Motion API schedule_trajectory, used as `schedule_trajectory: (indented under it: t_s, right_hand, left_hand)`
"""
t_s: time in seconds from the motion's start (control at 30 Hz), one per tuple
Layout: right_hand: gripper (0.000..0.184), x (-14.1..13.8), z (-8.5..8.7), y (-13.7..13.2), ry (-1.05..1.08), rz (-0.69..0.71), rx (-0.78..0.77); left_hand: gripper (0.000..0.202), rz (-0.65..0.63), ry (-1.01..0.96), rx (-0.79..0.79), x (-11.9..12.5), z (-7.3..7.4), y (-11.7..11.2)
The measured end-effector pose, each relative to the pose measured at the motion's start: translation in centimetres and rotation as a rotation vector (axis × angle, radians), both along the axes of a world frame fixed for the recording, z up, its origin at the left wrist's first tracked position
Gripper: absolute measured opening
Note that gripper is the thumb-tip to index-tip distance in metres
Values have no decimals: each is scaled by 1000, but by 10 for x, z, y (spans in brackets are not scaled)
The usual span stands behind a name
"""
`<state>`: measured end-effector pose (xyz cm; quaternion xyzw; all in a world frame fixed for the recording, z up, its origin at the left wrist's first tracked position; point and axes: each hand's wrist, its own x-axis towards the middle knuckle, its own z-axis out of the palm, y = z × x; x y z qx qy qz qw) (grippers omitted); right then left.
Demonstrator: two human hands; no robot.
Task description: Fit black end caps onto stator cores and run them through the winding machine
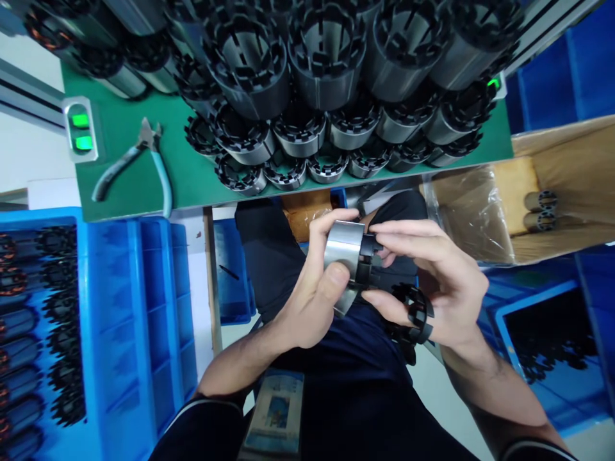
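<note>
On the green table (pixel 192 186) before you, at its left part, there lies a pair of pliers (pixel 145 137); its handles are bluish, spread apart and turned toward you. Just beside it, at the left edge, you can see a switch box (pixel 81 132) with two green lights. To your left stands a blue crate (pixel 86 269), which contains copper-wound parts (pixel 16 352). Below the table there is a blue tray (pixel 235 310) with a thin dark object (pixel 229 272) in it. At your right is a cardboard box (pixel 562 157), lined partly with transparent plastic (pixel 466 198); inside it, two small cylinders (pixel 541 211) lie side by side.
</note>
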<state>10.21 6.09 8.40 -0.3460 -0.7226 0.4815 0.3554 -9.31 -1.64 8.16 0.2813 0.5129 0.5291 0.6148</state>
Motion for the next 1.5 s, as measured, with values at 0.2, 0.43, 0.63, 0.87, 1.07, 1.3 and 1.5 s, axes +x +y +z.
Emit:
schedule_trajectory:
  t_s: [0.2, 0.43, 0.63, 0.87, 1.07, 1.3, 1.5]
  right_hand:
    - [73, -2, -1, 4, -23, 7, 13]
    - [68, 0, 2, 5, -59, -14, 25]
    - [67, 3, 6, 7, -104, 26, 73]
    - [68, -1, -6, 3, -101, 76, 27]
    - [47, 16, 9, 12, -296, 98, -114]
    - [57, 30, 27, 10, -277, 234, -228]
    - [75, 14, 19, -16, -140, 195, -126]
  left_hand:
    - [52, -72, -188, -38, -6, -6, -3]
    - [60, -101, -201, -55, -5, -5, -2]
    - [55, -143, -122, -26, -11, -4, -5]
    - [61, -51, -208, -156, 0, -7, -9]
    - [51, 153, -381, -403, 11, 1, 13]
    - [41, 337, -425, -574, 14, 7, 27]
    - [36, 465, -328, -517, 16, 12, 28]
